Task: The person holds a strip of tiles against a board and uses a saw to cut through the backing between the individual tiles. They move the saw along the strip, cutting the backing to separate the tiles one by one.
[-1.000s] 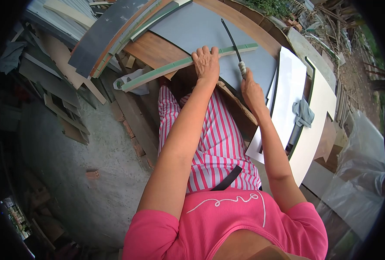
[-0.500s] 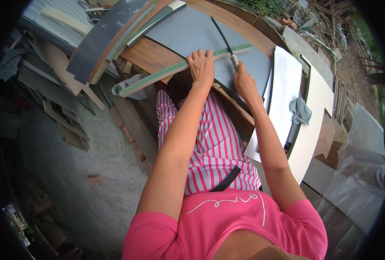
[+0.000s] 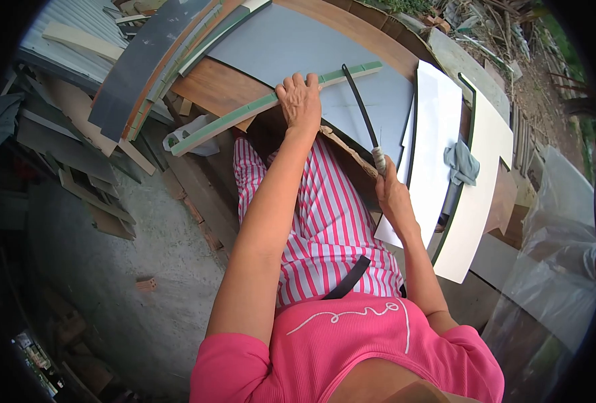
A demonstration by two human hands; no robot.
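Green strip (image 3: 244, 114) aslant on grey board (image 3: 288, 43), left end jutting past its edge | left hand (image 3: 300, 104) arched over strip, clasp hidden from me | right hand (image 3: 396, 196), nearer body, closed round blade's (image 3: 360, 101) handle (image 3: 379, 161)

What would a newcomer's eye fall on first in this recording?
Probably the bright pink shirt at the bottom centre, with pink-and-white striped trousers above it in the picture. Next comes the long green-topped strip slanting across upper centre, the left grip over it. Right of that, the right grip holds a thin, dark-bladed tool by its pale handle.
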